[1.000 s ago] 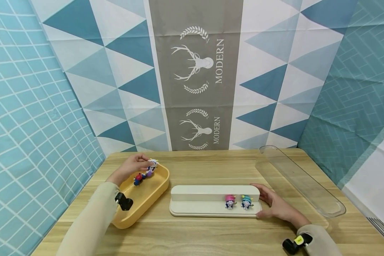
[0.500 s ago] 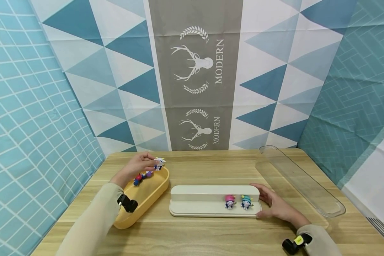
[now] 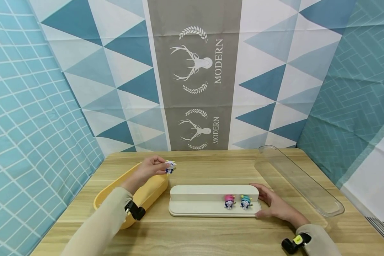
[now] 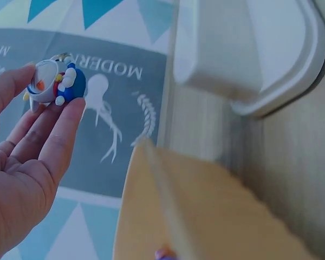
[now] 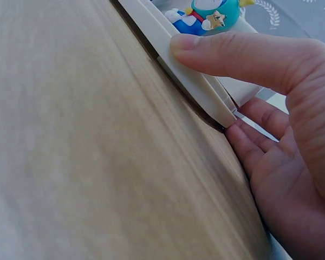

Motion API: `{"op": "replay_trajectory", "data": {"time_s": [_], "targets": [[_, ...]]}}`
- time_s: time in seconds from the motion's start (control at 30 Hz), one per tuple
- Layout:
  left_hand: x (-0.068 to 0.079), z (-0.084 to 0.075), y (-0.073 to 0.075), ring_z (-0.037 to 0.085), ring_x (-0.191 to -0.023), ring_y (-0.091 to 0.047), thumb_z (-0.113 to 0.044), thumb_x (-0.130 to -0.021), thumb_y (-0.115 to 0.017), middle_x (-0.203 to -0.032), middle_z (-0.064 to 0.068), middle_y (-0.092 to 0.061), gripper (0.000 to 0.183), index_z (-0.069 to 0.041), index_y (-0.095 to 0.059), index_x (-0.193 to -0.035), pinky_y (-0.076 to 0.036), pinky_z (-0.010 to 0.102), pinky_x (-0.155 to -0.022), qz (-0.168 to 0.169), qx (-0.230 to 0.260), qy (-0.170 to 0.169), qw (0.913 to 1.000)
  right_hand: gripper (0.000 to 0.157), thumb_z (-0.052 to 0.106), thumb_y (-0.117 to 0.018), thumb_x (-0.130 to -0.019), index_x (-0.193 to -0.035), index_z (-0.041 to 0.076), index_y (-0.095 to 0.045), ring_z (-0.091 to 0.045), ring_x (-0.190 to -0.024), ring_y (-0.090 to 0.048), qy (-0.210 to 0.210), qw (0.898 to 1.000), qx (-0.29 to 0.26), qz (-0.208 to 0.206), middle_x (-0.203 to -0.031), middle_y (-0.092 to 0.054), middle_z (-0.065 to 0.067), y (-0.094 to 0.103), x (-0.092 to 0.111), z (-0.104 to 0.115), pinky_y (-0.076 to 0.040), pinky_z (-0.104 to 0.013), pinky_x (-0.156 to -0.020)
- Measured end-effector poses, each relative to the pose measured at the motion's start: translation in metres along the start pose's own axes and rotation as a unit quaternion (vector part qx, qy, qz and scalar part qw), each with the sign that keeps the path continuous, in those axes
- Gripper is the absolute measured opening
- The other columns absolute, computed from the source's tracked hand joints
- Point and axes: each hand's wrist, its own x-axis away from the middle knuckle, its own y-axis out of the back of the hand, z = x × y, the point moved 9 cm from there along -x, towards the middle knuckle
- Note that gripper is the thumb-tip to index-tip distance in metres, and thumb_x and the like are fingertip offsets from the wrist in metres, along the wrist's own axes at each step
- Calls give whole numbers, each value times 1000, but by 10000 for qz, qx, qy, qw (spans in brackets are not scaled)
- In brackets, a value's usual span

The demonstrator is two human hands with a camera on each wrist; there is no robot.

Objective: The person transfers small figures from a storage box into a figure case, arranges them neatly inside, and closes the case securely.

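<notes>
a small figurine with a white hood and a blue body (image 3: 170, 167) is pinched in the left hand (image 3: 147, 169), between the thumb and the fingertips, with the palm left unfilled and the fingers only partly bent. it is held in the air, about upright, just off the far right end of the tray; such a light grip at the sides probably lets its feet stay free for being stood on a surface. by the right hand (image 3: 273, 206), the right end of a long cream plastic stepped stand (image 3: 195, 207) is gripped: the thumb is laid on the front edge of the base and the fingers are spread round the end, presumably so that the stand is kept from sliding.

on the stand's lower step, a figurine with a pink hood (image 3: 229, 202) and a figurine with a teal hood (image 3: 245, 202) are set upright side by side, apart, toward the right end, both faced to the front, likely so that they are seen well.

under the left forearm, a yellow oblong plastic tray (image 3: 155, 192) is placed, within easy reach; a scrap of something purple and orange is glimpsed by its rim in the left wrist view, too cropped to be told. farther right, a long clear plastic cover (image 3: 302, 179) is laid on the wood-grain table (image 3: 204, 234), seemingly kept out of the way.
</notes>
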Motion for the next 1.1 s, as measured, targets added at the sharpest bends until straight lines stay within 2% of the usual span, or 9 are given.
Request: {"op": "replay_trajectory", "data": {"time_s": [0.07,0.2,0.4,0.63,1.1], "targets": [[1,1,-6,13,-80,-69,-1,-97,-62,-95,9,-71,10,6,-57,-101,-58,32,-79,6,26,13,10000,99,1,-85,-73,-151,-6,-26,5,-127,-44,-15,10000,10,-3,-148,-28,-37,0,0,0,-33,-11,-102],[4,3,-18,14,-80,-69,-1,-96,-63,-95,11,-71,8,5,-58,-99,-58,34,-80,21,59,-26,10000,99,1,-86,-72,-151,-6,-26,5,-127,-44,-33,10000,23,-28,-147,-28,-36,0,0,0,-32,-11,-102],[8,7,-42,13,-80,-69,2,-95,-63,-92,9,-73,4,3,-59,-95,-58,31,-77,175,272,-188,9993,99,1,-86,-72,-151,-6,-27,5,-127,-44,-62,10000,23,-52,-147,-29,-35,0,1,-1,-33,-11,-102],[12,14,-72,12,-81,-69,3,-94,-64,-90,7,-72,4,2,-60,-94,-58,29,-75,351,552,-212,9976,99,1,-86,-71,-151,-7,-27,4,-126,-45,-88,9999,11,-81,-146,-32,-33,0,1,0,-33,-11,-102],[17,24,-102,14,-83,-69,2,-94,-64,-93,8,-72,6,1,-59,-92,-58,31,-77,491,894,-132,9947,99,1,-85,-73,-151,-7,-25,5,-126,-44,-209,9998,-37,-43,-148,-30,-34,1,0,-1,-32,-10,-102]]}}
